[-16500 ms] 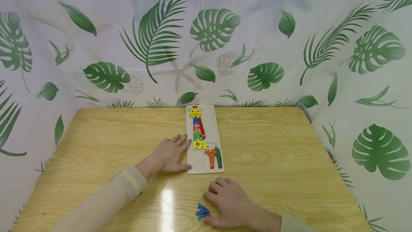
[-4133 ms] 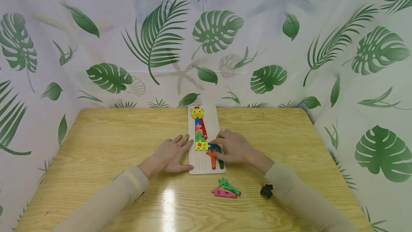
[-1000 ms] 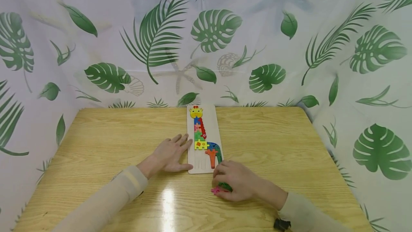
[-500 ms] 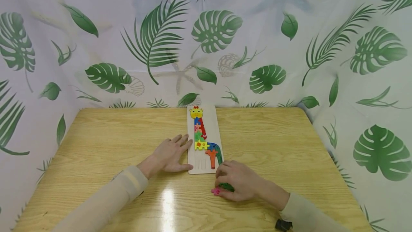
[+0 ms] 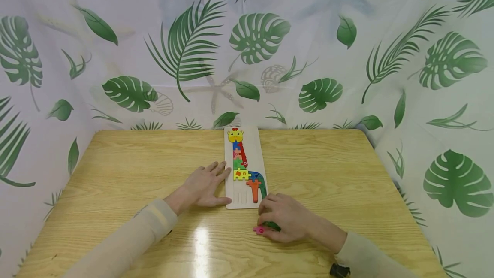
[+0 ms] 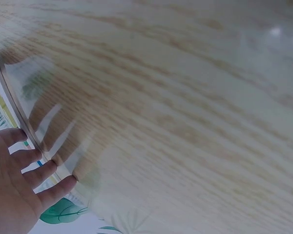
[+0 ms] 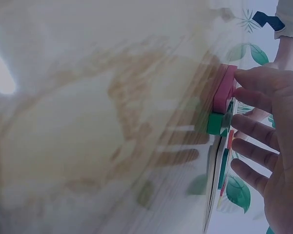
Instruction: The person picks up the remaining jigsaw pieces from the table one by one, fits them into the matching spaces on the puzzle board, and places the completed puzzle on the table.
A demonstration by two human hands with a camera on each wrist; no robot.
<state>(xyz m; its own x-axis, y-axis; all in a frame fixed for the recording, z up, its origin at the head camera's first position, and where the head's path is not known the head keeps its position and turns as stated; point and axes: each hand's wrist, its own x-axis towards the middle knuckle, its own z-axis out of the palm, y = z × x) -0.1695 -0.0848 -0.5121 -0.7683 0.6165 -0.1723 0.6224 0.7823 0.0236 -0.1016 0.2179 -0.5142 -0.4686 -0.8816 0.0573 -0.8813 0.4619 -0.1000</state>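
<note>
A wooden giraffe puzzle board (image 5: pixel 253 149) lies at the back middle of the table, its head, neck and body pieces set in; bare leg outlines show at lower left. My left hand (image 5: pixel 204 185) rests along the board's left edge, fingers spread and holding nothing. Just in front of the board's lower right corner, my right hand (image 5: pixel 285 218) has thumb and fingers curled round two loose pieces. The pink puzzle piece (image 7: pixel 224 90) touches the thumb; the green puzzle piece (image 7: pixel 216 123) lies against it, on the side nearer the board. In the head view the hand partly covers both.
The wooden table (image 5: pixel 146 153) runs back to a white cloth with green leaf prints (image 5: pixel 258 37). A black object (image 5: pixel 339 270) sits by the right sleeve.
Several seconds ago my right hand was on the blue piece at the board; the hand then came down to the pink and green pieces. Over the last second both hands stay nearly still.
</note>
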